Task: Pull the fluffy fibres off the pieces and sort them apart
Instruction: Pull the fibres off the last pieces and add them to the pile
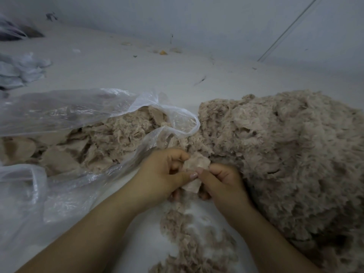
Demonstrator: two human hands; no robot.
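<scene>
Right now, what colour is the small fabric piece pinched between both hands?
Pale pinkish-beige small fabric piece, clearest in the head view.

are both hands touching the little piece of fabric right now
Touching. The head view shows the left hand and right hand both pinching the small beige piece, thumbs pressed on it, fingers curled behind.

Bag [65,113] of pieces [59,154] left, fibre heap [285,154] right
</scene>
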